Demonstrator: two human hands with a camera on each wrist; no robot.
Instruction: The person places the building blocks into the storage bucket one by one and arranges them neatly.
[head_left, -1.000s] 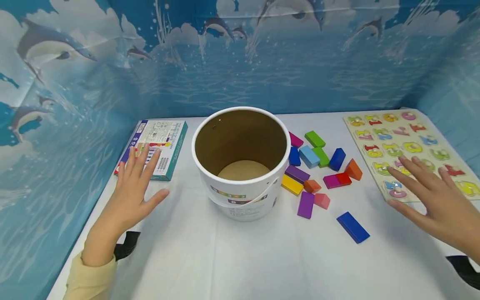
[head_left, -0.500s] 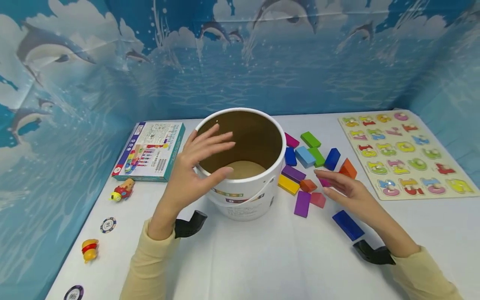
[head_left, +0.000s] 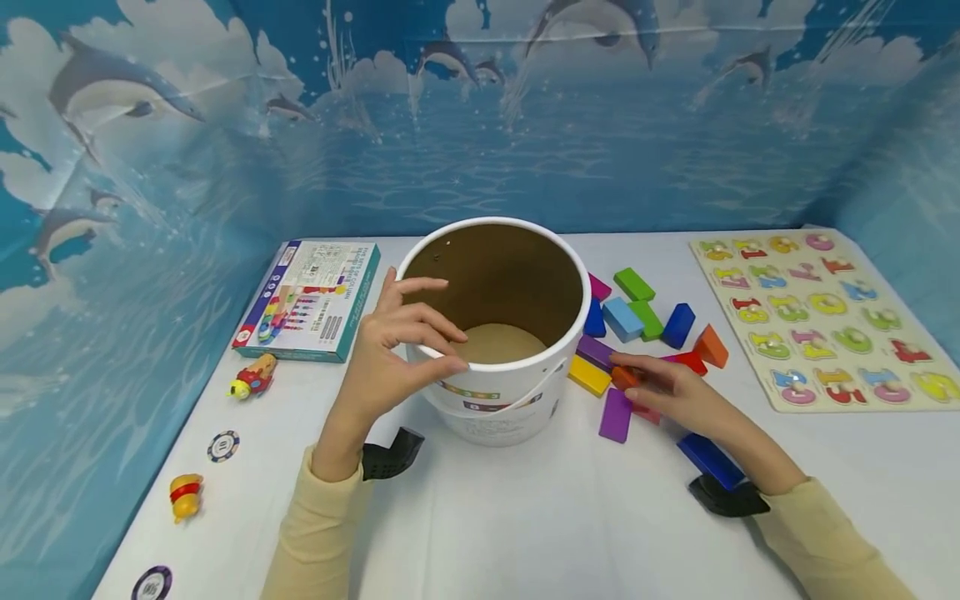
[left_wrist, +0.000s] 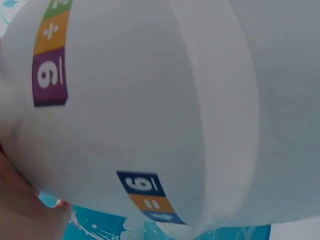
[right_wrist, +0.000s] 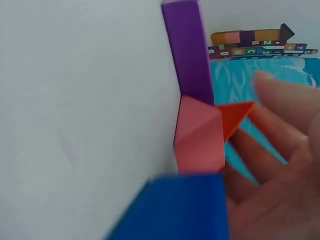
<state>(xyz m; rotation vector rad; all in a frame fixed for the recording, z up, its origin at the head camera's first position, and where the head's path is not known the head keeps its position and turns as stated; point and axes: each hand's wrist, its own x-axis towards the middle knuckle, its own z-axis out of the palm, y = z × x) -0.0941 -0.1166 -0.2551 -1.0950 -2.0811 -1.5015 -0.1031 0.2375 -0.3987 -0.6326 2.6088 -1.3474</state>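
The white bucket (head_left: 551, 375) stands in the middle of the head view, with a brown inside. My left hand (head_left: 390, 346) is at its left rim, fingers bent over the opening and thumb at the front rim. The bucket wall (left_wrist: 140, 100) fills the left wrist view. My right hand (head_left: 678, 396) reaches among the blocks, thumb and fingers spread about an orange triangular block (head_left: 625, 377). In the right wrist view, the fingers lie behind this orange block (right_wrist: 232, 117), while the blurred thumb stands apart from it. Pink (right_wrist: 200, 135) and purple (right_wrist: 190, 50) blocks sit beside it.
Several coloured blocks lie right of the bucket, with a blue block (head_left: 711, 461) near my right wrist. A puzzle board (head_left: 757, 367) lies at far right. Left are a flat box (head_left: 315, 300), two small toy figures (head_left: 255, 377) and two round chips (head_left: 223, 446).
Both hands have come inward from the sides over the past second. The left fingers have bent over the bucket's rim; the right hand has moved left to the orange block.
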